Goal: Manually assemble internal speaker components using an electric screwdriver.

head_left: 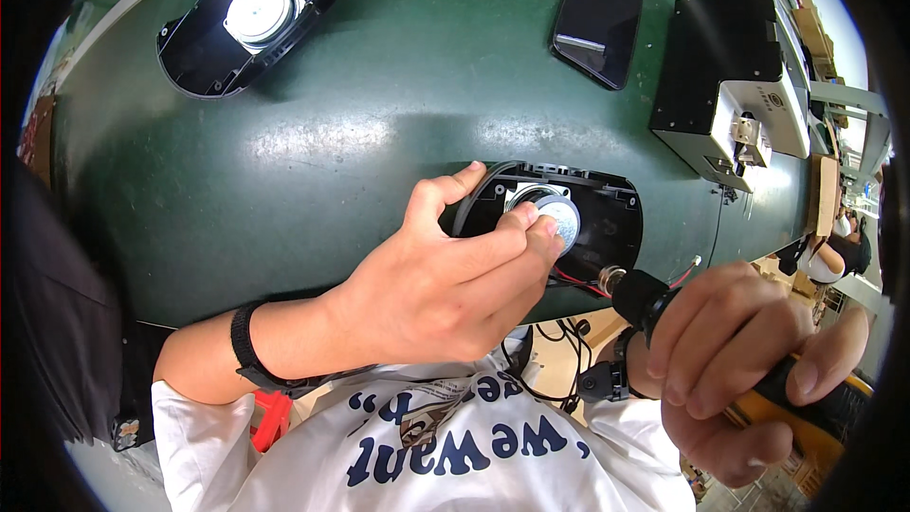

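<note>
My left hand [455,275] presses its fingertips on a round silver-backed speaker [566,226], while another finger hooks the left rim of the black plastic shell [611,218] around it. The shell lies open side up near the table's front edge, and red wire [573,280] runs out of it. The fingers hide part of the speaker. My right hand [730,351] is wrapped round a yellow and black electric screwdriver [645,299]. Its metal tip points left, close to the shell's near right edge; I cannot tell whether it touches.
On the green table [284,228], a second black shell [204,57] with a speaker in it lies far left. A black smartphone [599,14] sits at the back. A black and white boxy machine [725,81] stands at right. Black cables [564,346] hang below the front edge.
</note>
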Tool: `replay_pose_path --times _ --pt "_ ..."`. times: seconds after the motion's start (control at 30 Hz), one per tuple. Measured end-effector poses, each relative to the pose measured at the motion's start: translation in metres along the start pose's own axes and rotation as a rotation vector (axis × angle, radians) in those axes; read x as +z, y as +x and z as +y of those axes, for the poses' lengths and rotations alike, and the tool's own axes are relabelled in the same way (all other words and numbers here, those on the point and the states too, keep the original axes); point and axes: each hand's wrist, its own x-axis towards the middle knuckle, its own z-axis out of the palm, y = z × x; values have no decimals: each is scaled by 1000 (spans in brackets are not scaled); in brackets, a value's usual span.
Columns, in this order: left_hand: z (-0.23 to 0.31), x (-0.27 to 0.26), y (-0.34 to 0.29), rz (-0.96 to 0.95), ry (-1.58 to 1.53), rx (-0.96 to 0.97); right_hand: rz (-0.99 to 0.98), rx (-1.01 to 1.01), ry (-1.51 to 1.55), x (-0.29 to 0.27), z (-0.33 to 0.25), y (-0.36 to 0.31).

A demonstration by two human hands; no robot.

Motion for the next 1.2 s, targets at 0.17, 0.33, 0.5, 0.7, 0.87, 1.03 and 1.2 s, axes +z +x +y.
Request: replay_pose_path --times 0.17,0.33,0.5,0.7,0.87,1.03,1.2 --pt "-1 3 1 17 -25 -6 -10 20 18 -4 0 -1" --pt "0 3 1 18 -3 1 -9 -9 3 -5 3 -2" --pt "0 3 1 15 -2 4 -19 7 -41 -3 1 -2" --pt "-2 3 2 20 -17 18 1 10 -53 -3 1 -4" --pt "-2 7 1 80 -46 -11 21 -3 -63 2 0 -3" --pt "-4 8 1 90 -51 13 -7 -5 -55 0 0 -4" --pt "-7 8 2 102 -69 7 22 -71 -10 -2 7 -4"
